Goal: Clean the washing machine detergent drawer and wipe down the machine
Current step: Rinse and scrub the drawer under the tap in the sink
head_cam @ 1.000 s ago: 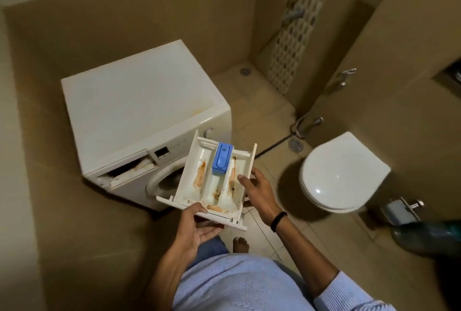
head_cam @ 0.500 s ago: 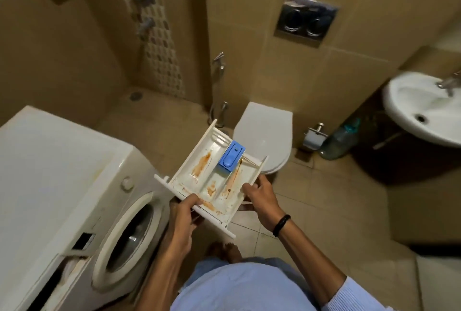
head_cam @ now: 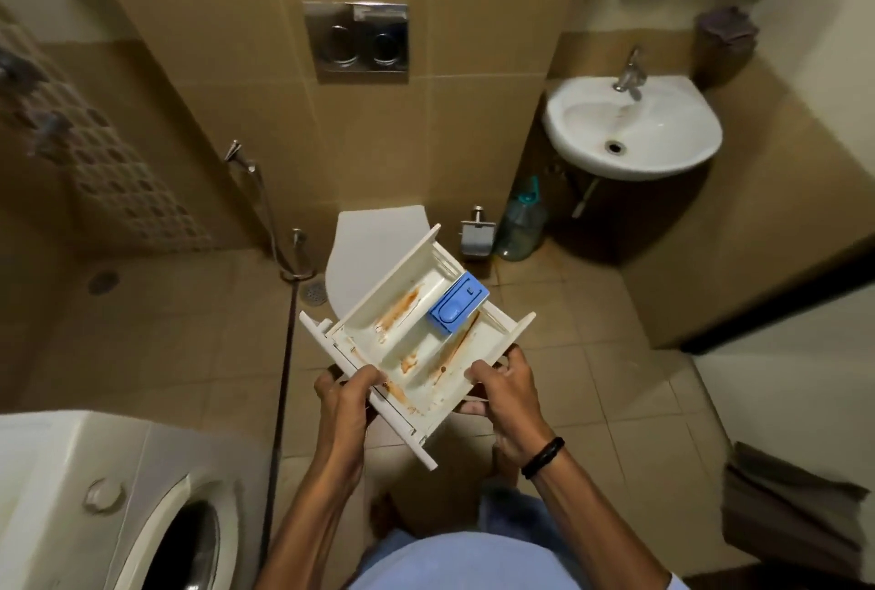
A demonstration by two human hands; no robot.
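Drawer (head_cam: 416, 333) grasped by left grip (head_cam: 343, 404) and right grip (head_cam: 504, 400) | underside hidden | machine (head_cam: 94, 494) cropped

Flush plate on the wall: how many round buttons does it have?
2, side by side on the flush plate: one button left, one button right, above the toilet.
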